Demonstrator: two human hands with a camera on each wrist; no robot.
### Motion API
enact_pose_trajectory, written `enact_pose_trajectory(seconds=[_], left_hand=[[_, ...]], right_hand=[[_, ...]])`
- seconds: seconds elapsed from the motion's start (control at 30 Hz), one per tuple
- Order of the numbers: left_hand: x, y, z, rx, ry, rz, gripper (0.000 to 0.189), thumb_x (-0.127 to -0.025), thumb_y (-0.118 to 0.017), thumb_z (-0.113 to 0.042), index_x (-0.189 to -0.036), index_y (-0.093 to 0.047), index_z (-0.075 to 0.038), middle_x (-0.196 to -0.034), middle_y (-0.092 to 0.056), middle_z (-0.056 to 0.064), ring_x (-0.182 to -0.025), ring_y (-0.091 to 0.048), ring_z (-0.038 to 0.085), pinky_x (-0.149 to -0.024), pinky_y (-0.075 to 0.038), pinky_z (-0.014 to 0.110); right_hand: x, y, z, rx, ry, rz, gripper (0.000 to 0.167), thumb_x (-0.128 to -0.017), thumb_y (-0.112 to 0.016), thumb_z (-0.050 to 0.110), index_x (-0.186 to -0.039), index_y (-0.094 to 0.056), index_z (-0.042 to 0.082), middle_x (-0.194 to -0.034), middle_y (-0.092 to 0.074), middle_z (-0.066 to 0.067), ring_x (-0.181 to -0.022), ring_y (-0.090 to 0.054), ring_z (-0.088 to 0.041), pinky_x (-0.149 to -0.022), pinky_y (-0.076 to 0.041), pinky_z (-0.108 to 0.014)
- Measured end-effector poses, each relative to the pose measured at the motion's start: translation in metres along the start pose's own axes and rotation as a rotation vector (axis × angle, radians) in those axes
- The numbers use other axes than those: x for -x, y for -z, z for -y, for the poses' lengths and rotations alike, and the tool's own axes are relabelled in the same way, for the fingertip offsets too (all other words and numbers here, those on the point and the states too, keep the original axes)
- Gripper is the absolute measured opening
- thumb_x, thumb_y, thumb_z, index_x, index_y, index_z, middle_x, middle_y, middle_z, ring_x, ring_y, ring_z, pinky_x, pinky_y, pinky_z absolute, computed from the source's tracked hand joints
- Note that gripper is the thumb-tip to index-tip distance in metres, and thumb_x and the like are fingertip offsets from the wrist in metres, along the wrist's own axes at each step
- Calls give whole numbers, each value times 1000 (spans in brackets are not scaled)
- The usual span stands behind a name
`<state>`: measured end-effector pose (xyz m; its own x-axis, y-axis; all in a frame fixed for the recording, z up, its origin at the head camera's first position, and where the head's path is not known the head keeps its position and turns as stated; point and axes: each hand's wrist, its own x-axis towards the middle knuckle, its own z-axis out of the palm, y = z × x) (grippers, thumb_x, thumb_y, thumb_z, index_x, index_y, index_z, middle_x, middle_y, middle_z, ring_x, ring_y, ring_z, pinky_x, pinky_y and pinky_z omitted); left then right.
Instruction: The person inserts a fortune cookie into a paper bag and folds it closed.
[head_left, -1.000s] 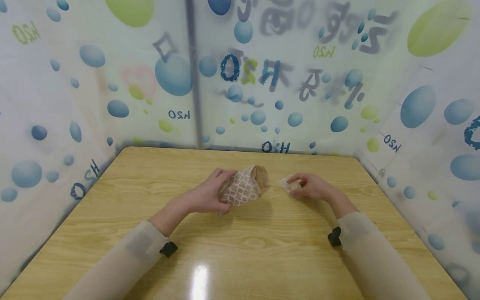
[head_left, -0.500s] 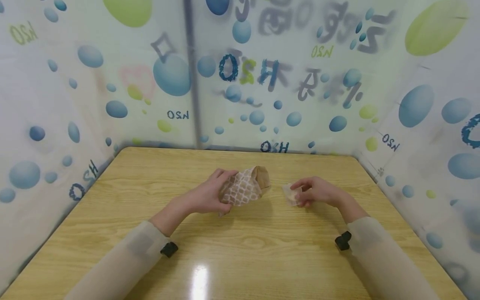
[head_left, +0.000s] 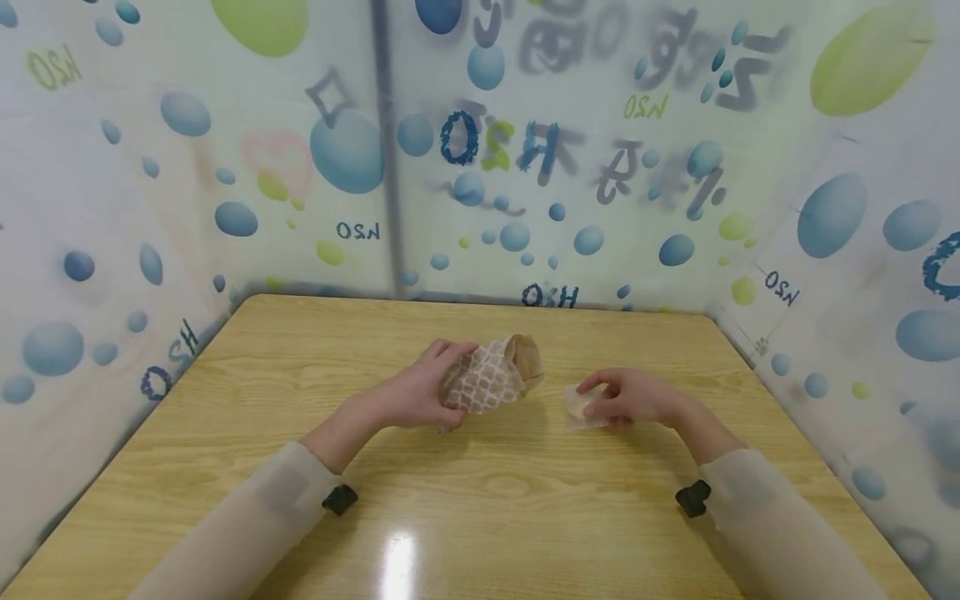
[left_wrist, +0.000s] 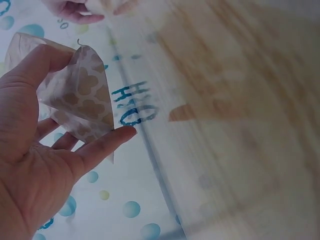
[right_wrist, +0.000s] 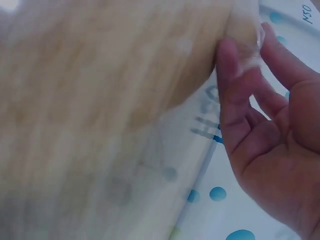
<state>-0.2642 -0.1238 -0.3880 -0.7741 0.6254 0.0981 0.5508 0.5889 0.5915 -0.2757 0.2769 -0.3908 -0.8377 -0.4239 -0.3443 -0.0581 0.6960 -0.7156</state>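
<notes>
My left hand (head_left: 416,390) grips a brown paper bag (head_left: 486,379) printed with a white lattice, around its closed end. The bag lies tilted on its side over the table, its mouth gaping to the right. In the left wrist view the thumb and fingers wrap the patterned paper (left_wrist: 90,82). Right of the bag's mouth, my right hand (head_left: 637,396) pinches a small clear plastic packet (head_left: 576,408) with something pale and round inside. The right wrist view shows the packet (right_wrist: 245,30) between thumb and fingertips, partly cut off by the frame's top.
Both hands work over a light wooden table (head_left: 495,517) with a glossy top. A white curtain (head_left: 585,183) with blue and green dots encloses its back and sides. Dark wrist cameras (head_left: 340,499) sit at both cuffs.
My right hand, with the packet pinched in it, has drawn back from near the bag's mouth, slightly right and toward me. The left hand and the bag have stayed in place.
</notes>
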Motion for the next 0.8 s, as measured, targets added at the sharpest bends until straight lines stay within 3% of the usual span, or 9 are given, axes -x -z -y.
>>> enact_pose_trajectory(seconds=[0.23,0.53,0.63,0.8], left_hand=[[0,-1,0,8,1,1,104,-84,-87,-16,-171,-30,-13,-156,-40,19,-136,-50,33,-115,-51,53],[0,-1,2,7,-4,0,105,-84,-87,-16,-171,-30,-12,-154,-41,19,-134,-51,33,-113,-52,53],[0,0,2,3,-2,1,105,-84,-87,-16,-171,-30,-12,-155,-40,19,-134,-51,32,-113,-52,52],[1,1,3,2,1,2,104,-84,-87,-16,-171,-30,-12,-154,-41,19,-134,-51,32,-113,-52,52]], right_hand=[[4,-6,3,-66,93,-88,55,-101,-80,20,-150,-62,5,-105,-63,-13,-86,-68,-24,-80,-65,-39],[9,-16,12,-129,141,-132,60,-102,-79,16,-157,-57,9,-126,-59,-19,-93,-69,-23,-78,-63,-42],[11,-18,18,-107,157,-183,60,-102,-79,17,-157,-58,10,-126,-62,-17,-90,-64,-21,-74,-60,-39],[19,-15,33,-56,189,-278,59,-101,-80,21,-156,-60,13,-108,-66,-9,-85,-59,-18,-69,-56,-35]])
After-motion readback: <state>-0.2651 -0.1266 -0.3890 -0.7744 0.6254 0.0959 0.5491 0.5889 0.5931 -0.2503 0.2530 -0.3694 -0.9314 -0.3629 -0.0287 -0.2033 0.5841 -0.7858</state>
